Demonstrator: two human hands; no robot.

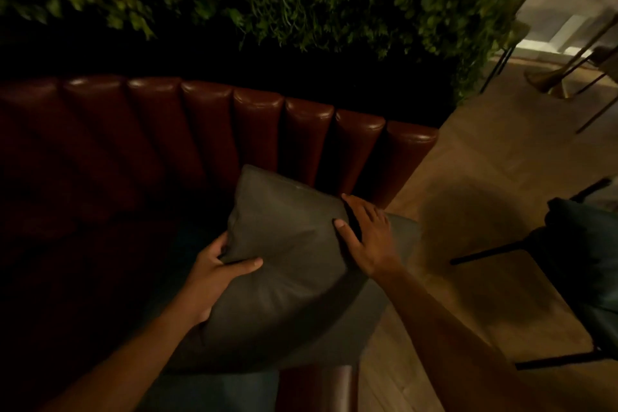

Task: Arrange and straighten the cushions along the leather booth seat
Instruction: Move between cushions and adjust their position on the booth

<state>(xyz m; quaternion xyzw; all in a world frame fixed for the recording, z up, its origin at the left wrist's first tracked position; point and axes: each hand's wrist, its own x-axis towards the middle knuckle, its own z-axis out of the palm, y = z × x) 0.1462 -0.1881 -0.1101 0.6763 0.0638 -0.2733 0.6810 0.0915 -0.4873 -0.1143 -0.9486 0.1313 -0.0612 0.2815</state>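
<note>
A dark grey-green cushion (287, 254) stands tilted at the right end of the booth seat, its top edge leaning toward the ribbed dark red leather backrest (207, 130). My left hand (214, 274) grips the cushion's lower left corner, thumb on the front face. My right hand (366, 234) holds its upper right corner, thumb on the front and fingers wrapped over the edge. The dark teal seat pad (398, 237) shows beneath and to the right of the cushion. The left part of the seat is too dark to make out.
A wall of green foliage (301, 3) rises behind the backrest. Wooden floor (485, 160) lies to the right of the booth end. A dark chair with black metal legs (575, 264) stands at the right edge. More chair legs (568, 77) show at the far right.
</note>
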